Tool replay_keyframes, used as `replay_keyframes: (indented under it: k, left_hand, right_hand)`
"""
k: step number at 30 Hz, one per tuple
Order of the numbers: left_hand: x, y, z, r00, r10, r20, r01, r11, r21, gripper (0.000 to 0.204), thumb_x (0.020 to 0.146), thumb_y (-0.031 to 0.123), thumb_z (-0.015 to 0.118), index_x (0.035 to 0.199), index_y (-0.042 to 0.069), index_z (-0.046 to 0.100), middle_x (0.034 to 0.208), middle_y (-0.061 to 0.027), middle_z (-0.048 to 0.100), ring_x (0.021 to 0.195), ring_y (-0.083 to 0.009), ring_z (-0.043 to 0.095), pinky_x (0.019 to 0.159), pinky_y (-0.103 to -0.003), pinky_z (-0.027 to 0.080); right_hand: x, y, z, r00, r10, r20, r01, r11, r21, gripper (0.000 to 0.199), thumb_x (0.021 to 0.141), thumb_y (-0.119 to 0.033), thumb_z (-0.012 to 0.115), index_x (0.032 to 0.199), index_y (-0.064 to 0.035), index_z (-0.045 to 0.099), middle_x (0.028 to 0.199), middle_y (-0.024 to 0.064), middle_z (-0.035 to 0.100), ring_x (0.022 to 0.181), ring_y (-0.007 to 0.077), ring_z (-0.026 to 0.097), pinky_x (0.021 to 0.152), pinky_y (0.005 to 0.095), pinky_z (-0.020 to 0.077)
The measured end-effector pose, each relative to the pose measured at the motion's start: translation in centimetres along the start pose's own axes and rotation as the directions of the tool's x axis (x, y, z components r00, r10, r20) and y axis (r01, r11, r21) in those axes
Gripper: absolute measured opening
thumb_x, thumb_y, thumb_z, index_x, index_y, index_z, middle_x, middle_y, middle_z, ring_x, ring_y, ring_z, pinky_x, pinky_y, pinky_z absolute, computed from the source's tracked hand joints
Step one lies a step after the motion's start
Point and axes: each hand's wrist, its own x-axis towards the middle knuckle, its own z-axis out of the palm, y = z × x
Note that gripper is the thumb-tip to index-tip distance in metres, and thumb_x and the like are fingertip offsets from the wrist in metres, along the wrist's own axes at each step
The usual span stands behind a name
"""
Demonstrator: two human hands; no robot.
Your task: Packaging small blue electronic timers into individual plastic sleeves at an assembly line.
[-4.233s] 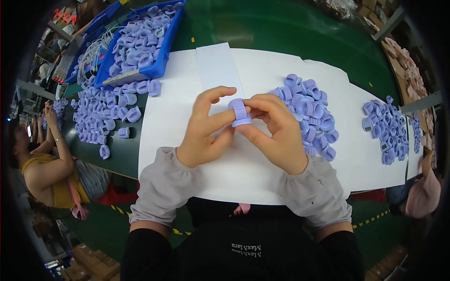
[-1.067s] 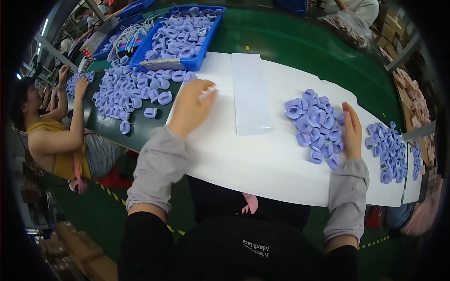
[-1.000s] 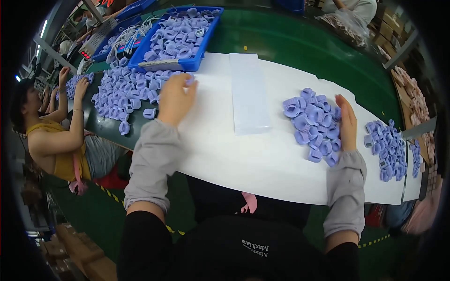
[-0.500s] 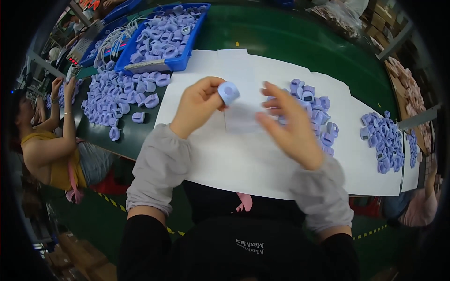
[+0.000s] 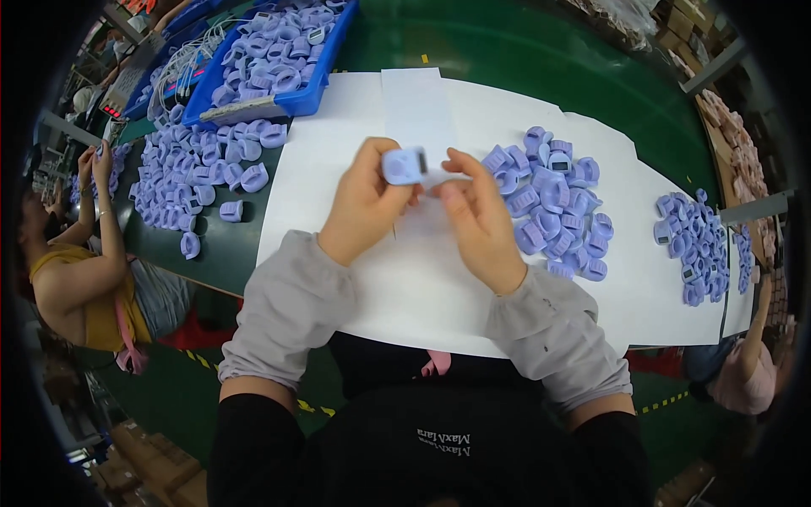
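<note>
A worker's grey-sleeved forearms rise from the lower edge over a white paper sheet spread on a green table. The left hand holds a small lavender plastic ring-shaped piece above the sheet — thumb and fingers pinching it from the left, its flat face turned up. The right hand sits just beside it, fingers curled and closed toward the piece's right edge; whether they grip it or only touch it cannot be told.

Just right of the hands, a heap of matching lavender pieces lies on the sheet. A narrower white paper strip runs away from the hands toward the table's far side. Farther right, a second smaller heap rests near the sheet's edge, beside another person's arm in pink.

To the left, a wide scatter of the same pieces covers the bare green surface, where a seated person in a yellow top works with raised hands. At the far left corner stands a blue plastic tray filled with more lavender pieces.
</note>
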Motion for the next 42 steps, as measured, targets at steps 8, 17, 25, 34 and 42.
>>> replay_keyframes:
  k: [8,17,25,34,42]
  left_hand:
    - [1.2,0.1,-3.4,0.931,-0.295,0.215,0.365,0.79,-0.493,0.02,0.093,0.023,0.057,0.095,0.003,0.053,0.083,-0.0082,0.061,0.073,-0.0149,0.058,0.067,-0.026,0.046]
    - [1.5,0.1,-2.9,0.916,-0.229,0.33,0.366,0.812,-0.454,0.029,0.098,0.026,0.054,0.111,0.001,0.057,0.1,-0.0102,0.065,0.087,-0.0147,0.061,0.076,-0.026,0.047]
    - [-1.1,-2.0,-1.2,0.992,0.073,0.105,-0.109,0.915,0.389,0.04,0.086,0.017,0.072,0.112,-0.003,0.049,0.101,-0.0151,0.065,0.093,-0.0255,0.066,0.078,-0.032,0.053]
    - [-2.4,-1.4,-1.1,0.971,0.086,0.225,-0.217,0.712,0.668,0.054,0.079,0.014,0.078,0.119,-0.005,0.045,0.099,-0.016,0.068,0.086,-0.0273,0.07,0.075,-0.031,0.054]
    - [-2.1,-1.8,-1.1,0.925,0.231,0.301,-0.379,0.594,0.709,0.034,0.079,0.008,0.075,0.102,0.001,0.05,0.089,-0.0107,0.07,0.074,-0.0255,0.069,0.109,-0.045,0.034]
  right_hand:
    - [1.3,0.3,-4.6,0.993,-0.049,0.109,0.105,0.796,-0.596,0.023,0.092,-0.003,0.051,0.113,0.0006,0.061,0.111,0.0138,0.058,0.098,0.0198,0.055,0.083,0.026,0.0443]
    - [0.5,-0.7,-4.0,0.91,-0.127,0.394,0.399,0.527,-0.751,0.029,0.08,-0.003,0.066,0.109,0.0001,0.065,0.126,0.0146,0.057,0.12,0.0371,0.049,0.1,0.0417,0.0403]
    - [0.4,0.1,-4.2,0.894,-0.087,0.439,0.409,0.559,-0.722,0.03,0.085,-0.01,0.065,0.115,-0.0032,0.066,0.133,0.0094,0.056,0.131,0.034,0.043,0.108,0.0462,0.0307]
    - [0.3,0.6,-4.1,0.909,-0.126,0.397,0.397,0.557,-0.73,0.024,0.085,-0.011,0.066,0.108,-0.0034,0.069,0.125,0.0081,0.063,0.126,0.032,0.049,0.107,0.047,0.0326]
    - [-0.5,-0.1,-3.4,0.883,-0.296,0.364,0.466,0.467,-0.751,0.015,0.078,-0.004,0.068,0.092,-0.0038,0.069,0.098,0.0069,0.068,0.096,0.0262,0.062,0.095,0.0454,0.0437]
